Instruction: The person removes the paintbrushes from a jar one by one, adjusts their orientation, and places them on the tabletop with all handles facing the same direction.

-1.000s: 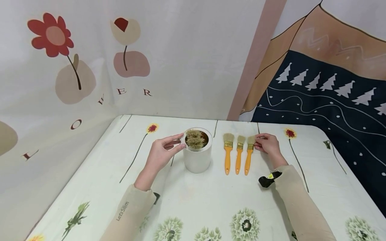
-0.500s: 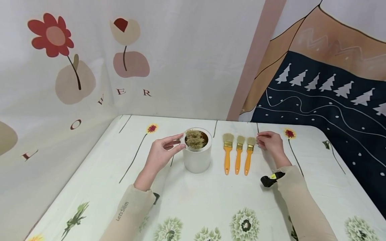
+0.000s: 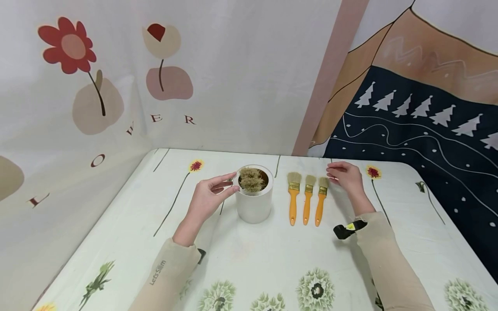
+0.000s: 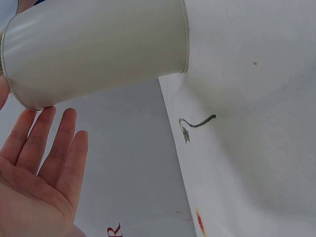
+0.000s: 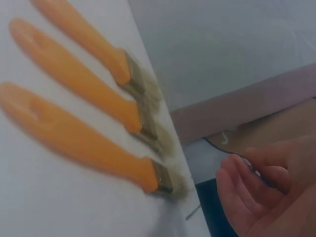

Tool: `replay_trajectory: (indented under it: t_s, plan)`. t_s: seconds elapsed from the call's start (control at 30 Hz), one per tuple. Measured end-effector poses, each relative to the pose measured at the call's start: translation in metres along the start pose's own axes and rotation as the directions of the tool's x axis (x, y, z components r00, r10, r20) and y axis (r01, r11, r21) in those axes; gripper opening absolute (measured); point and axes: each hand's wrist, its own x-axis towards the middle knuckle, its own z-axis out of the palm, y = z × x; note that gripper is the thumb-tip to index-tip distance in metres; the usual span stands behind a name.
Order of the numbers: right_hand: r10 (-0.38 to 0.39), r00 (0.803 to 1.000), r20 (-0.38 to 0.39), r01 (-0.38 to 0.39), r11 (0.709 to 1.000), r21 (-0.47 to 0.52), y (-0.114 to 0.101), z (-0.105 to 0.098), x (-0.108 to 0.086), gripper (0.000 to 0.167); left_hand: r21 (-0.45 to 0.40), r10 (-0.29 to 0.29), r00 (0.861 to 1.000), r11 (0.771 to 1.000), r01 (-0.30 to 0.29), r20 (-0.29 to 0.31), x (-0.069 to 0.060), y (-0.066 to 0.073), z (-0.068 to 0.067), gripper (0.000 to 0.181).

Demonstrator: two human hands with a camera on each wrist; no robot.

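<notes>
A white cylindrical container (image 3: 254,209) stands upright on the table, with yellowish bristly tufts (image 3: 252,179) at its mouth; what they belong to is hidden inside. My left hand (image 3: 208,196) touches its rim from the left; the left wrist view shows straight, spread fingers (image 4: 61,143) against the rim. Three orange-handled paintbrushes lie side by side, bristles away from me: a wide one (image 3: 293,201), a middle one (image 3: 308,201) and the rightmost one (image 3: 320,201). Just beyond the rightmost brush's bristles hovers my right hand (image 3: 346,177), loosely bent, with nothing seen in it.
A white cloth (image 3: 249,255) with printed flowers covers the table. Printed fabric (image 3: 241,86) hangs along the back and left side, and a dark tree-patterned part (image 3: 420,125) hangs on the right. A black strap device (image 3: 350,229) sits at my right wrist.
My right hand has moved off the rightmost brush's bristles, first slightly right, then up and away from it. The left hand and the container look unmoved.
</notes>
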Motion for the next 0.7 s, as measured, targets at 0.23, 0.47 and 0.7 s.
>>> replay_trajectory:
  t_s: [0.23, 0.47, 0.7]
  plan:
    - [-0.028, 1.000, -0.013, 0.029, 0.999, 0.035, 0.018, 0.009, 0.022, 0.026, 0.003, -0.002, 1.000, 1.000, 0.002, 0.000, 0.000, -0.001, 0.000, 0.044]
    - [-0.051, 0.998, 0.039, 0.050, 0.998, 0.039, -0.030, 0.013, -0.016, 0.034, 0.006, 0.007, 1.000, 1.000, -0.007, 0.003, 0.000, -0.002, 0.000, 0.044]
    - [-0.109, 0.991, 0.074, 0.106, 0.994, 0.037, -0.044, 0.020, -0.027, 0.037, 0.000, 0.001, 1.000, 1.000, -0.001, 0.004, 0.001, -0.001, 0.000, 0.044]
